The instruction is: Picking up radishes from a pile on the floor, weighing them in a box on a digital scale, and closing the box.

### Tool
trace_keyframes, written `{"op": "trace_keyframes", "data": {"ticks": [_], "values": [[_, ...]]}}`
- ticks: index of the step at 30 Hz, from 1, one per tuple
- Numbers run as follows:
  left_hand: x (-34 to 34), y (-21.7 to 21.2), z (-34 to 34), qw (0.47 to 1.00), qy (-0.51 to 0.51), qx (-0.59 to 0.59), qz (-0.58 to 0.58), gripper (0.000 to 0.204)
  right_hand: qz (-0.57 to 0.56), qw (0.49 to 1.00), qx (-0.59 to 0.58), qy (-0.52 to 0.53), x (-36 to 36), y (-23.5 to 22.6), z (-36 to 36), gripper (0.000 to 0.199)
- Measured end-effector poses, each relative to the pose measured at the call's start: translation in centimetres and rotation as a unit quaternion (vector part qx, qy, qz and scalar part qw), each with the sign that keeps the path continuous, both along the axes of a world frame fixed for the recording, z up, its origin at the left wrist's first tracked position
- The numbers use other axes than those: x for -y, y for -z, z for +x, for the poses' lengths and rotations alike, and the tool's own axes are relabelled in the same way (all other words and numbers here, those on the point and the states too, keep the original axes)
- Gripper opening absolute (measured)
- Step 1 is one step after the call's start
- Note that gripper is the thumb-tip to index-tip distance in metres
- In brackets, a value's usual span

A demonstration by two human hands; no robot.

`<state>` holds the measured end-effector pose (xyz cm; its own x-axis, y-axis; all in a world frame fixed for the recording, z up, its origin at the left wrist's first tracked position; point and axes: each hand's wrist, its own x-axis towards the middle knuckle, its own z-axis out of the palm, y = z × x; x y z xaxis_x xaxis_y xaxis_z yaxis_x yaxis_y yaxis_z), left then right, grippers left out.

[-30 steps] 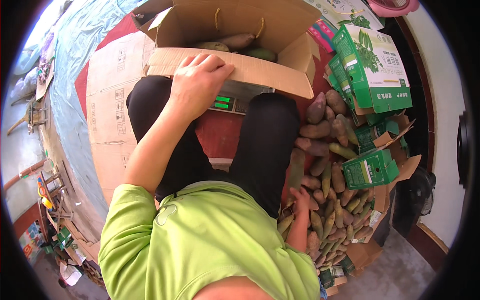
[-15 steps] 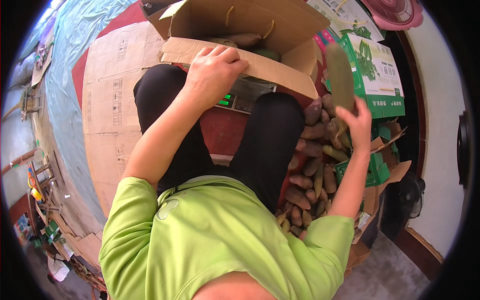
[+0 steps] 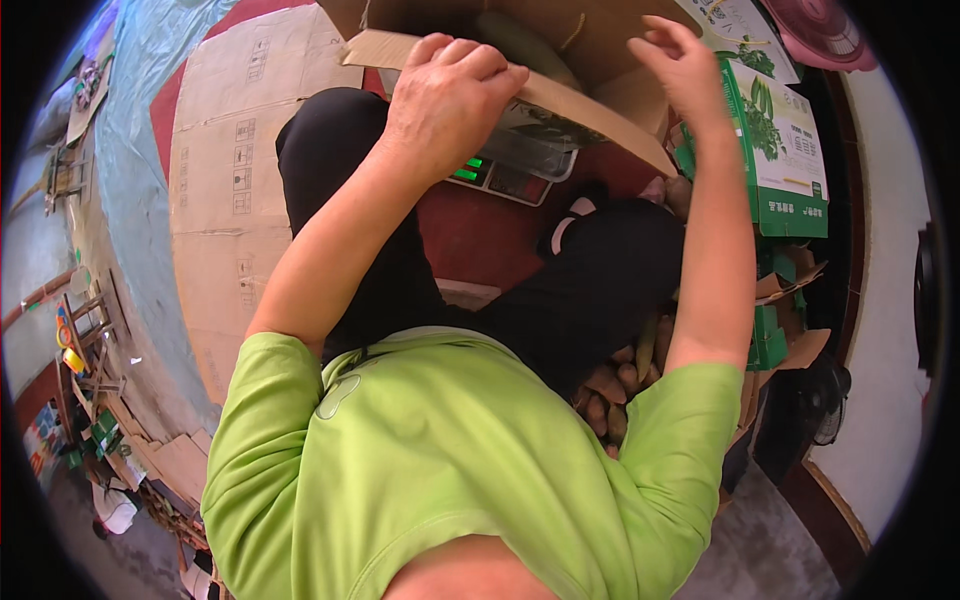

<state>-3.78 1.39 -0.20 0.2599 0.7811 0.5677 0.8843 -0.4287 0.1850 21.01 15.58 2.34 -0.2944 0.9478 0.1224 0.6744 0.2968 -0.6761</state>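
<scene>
Head view: left hand (image 3: 450, 105) has fingers curled over near edge of open box (image 3: 600, 117); right hand (image 3: 685, 72) empty, fingers loosely parted, by box's right end. Green vegetable (image 3: 522, 46) inside.

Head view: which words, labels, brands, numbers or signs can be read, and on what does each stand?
White-and-green cardboard box: printed characters on its white and green faces, not quoted here.
White cardboard box beyond it: print too small and blurred.
Flattened brown cardboard sheet: black symbols in outlined panels, details too small.
Flat grey scale with green-lit display windows: any digits unreadable.
</scene>
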Motion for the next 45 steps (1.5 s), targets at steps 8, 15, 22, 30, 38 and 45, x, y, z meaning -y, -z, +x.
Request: {"op": "trace_keyframes", "data": {"ticks": [8, 15, 22, 30, 38, 45], "values": [[0.8, -2.5, -0.1, 0.999, -0.04, -0.008, -0.007, 0.037, -0.044, 0.964, -0.209, 0.156, 1.1, -0.7, 4.9, 0.031], [0.8, -1.6, 0.0, 0.998, -0.059, -0.019, 0.009, 0.04, -0.081, 0.933, -0.248, 0.247, 2.6, 3.8, 7.6, 0.022], [0.5, -1.4, 0.2, 0.998, -0.05, -0.026, 0.005, 0.039, -0.107, 0.931, -0.241, 0.251, 2.6, 4.0, 8.8, 0.024], [0.3, -1.0, -0.1, 0.998, -0.06, -0.022, 0.001, 0.039, -0.112, 0.93, -0.252, 0.242, 2.3, 3.8, 8.2, 0.021], [0.3, -1.4, 0.1, 0.998, -0.063, -0.018, -0.01, 0.035, -0.112, 0.931, -0.245, 0.246, 1.6, 3.4, 7.9, 0.021], [-0.3, -1.3, -0.2, 0.998, -0.058, -0.031, 0.009, 0.021, -0.079, 0.935, -0.258, 0.229, 0.4, 3.6, 7.7, 0.021]]}}
